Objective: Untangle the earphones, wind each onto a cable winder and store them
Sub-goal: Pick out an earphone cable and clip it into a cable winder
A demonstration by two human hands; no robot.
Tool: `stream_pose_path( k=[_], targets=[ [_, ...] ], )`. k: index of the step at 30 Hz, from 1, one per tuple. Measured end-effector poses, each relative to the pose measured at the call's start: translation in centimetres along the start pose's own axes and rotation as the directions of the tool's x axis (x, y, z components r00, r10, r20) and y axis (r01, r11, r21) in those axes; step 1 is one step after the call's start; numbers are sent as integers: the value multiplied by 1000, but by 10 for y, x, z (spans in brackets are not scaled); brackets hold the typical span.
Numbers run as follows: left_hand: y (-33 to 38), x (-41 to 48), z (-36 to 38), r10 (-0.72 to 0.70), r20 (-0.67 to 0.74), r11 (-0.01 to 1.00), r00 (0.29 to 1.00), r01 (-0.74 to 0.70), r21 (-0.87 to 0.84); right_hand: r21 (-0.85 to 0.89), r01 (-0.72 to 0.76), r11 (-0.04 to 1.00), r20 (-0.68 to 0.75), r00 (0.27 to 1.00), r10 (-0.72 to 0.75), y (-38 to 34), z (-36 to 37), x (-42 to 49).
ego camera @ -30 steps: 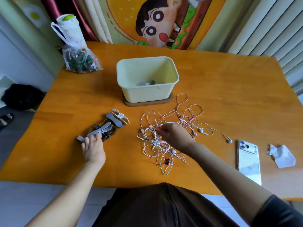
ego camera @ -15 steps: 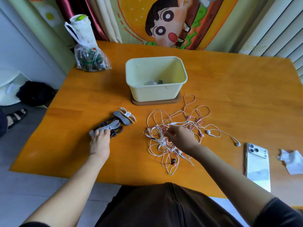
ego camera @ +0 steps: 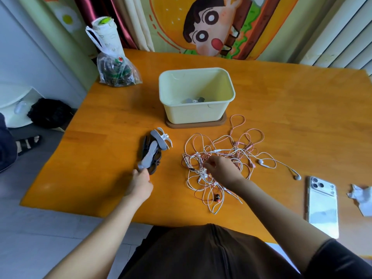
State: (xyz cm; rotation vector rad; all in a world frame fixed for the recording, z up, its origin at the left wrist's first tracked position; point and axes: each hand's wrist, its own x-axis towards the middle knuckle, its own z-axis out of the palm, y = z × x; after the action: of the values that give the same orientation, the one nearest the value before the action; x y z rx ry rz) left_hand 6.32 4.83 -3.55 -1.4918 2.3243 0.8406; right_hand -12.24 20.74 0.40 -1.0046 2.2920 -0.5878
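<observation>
Orange wooden table point(ego camera: 291, 109), centre of frame.
White phone point(ego camera: 322, 208), camera side up, lower right, near the table's front edge.
Crumpled white tissue point(ego camera: 362, 198), right edge, near the phone.
Clear plastic bag point(ego camera: 115, 71) of dark items, table's upper left corner.
Cartoon-print hanging point(ego camera: 211, 31), top centre.
Black bundle point(ego camera: 48, 113), on the floor at left.
Sandalled foot point(ego camera: 28, 143), below the bundle.

Head-worn wide view, angled down over table point(ego camera: 281, 109)
</observation>
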Motion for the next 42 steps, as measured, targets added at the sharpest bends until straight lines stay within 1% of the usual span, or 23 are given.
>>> stream_pose_path(
  k=[2, 5, 7, 9, 10, 11, 12, 14, 15, 16, 17, 19, 21, 22, 25, 27, 30, 33, 35, 37, 38, 40, 42],
  targets=[
    [16, -6, 6, 70, 26, 996, 997, -69, -62, 9, 4, 1000, -14, 1000, -4, 0, 1, 1],
    [43, -12, 10, 160, 22, 975, 987, -154, -160, 3, 38, 999, -3, 999, -38, 0, 1, 0],
    [62, -18, 10, 220, -12, 952, 975, -217, -214, -11, 85, 996, 37, 996, -85, 2, -1, -3],
    [80, -25, 7, 287, -76, 925, 955, -297, -239, -9, 139, 990, 54, 989, -138, 5, -6, -9],
    [89, -28, 5, 324, -110, 907, 940, -341, -246, -3, 157, 988, 20, 987, -157, 7, -9, -12],
    [98, -31, 2, 358, -136, 889, 924, -382, -253, 8, 163, 987, -58, 985, -162, 11, -12, -16],
    [106, -33, -1, 391, -155, 869, 907, -419, -264, 30, 151, 988, -170, 975, -144, 17, -17, -20],
    [121, -33, -5, 448, -168, 828, 878, -478, -293, 93, 75, 993, -379, 925, -34, 36, -31, -23],
    [127, -33, -5, 471, -161, 811, 867, -497, -308, 120, 12, 993, -440, 897, 43, 50, -38, -23],
    [133, -31, -5, 489, -146, 798, 860, -509, -322, 137, -64, 989, -471, 874, 122, 67, -45, -21],
    [139, -29, -3, 501, -124, 790, 856, -511, -337, 149, -153, 977, -474, 856, 206, 86, -52, -19],
    [147, -28, 0, 499, -79, 789, 863, -490, -372, 144, -312, 939, -427, 836, 343, 118, -62, -15],
    [154, -27, 5, 475, -22, 806, 880, -445, -389, 121, -412, 903, -384, 820, 425, 141, -70, -12],
    [155, -26, 7, 463, 4, 818, 887, -425, -389, 107, -432, 896, -359, 823, 440, 148, -70, -11],
    [160, -22, 12, 460, 85, 841, 884, -404, -359, 46, -462, 886, -254, 852, 457, 161, -69, -10],
    [162, -22, 12, 477, 110, 839, 872, -414, -352, -6, -472, 881, -206, 863, 461, 166, -62, -11],
    [165, -22, 10, 481, 127, 830, 868, -404, -385, -106, -482, 870, -201, 867, 456, 168, -56, -14],
    [167, -22, 9, 452, 146, 841, 880, -366, -398, -188, -541, 820, -201, 838, 507, 171, -62, -19],
    [168, -21, 10, 438, 150, 849, 886, -353, -394, -191, -563, 804, -265, 818, 511, 174, -67, -20],
    [170, -23, 9, 432, 148, 856, 890, -353, -379, -172, -547, 820, -336, 815, 473, 179, -70, -16],
    [170, -24, 9, 430, 152, 857, 890, -350, -378, -172, -529, 831, -335, 825, 456, 181, -71, -13],
    [171, -24, 9, 431, 171, 854, 886, -339, -394, -197, -510, 837, -257, 851, 458, 182, -70, -8],
    [170, -24, 8, 425, 194, 849, 884, -315, -425, -225, -530, 818, -217, 845, 488, 183, -67, -5]
  ],
)
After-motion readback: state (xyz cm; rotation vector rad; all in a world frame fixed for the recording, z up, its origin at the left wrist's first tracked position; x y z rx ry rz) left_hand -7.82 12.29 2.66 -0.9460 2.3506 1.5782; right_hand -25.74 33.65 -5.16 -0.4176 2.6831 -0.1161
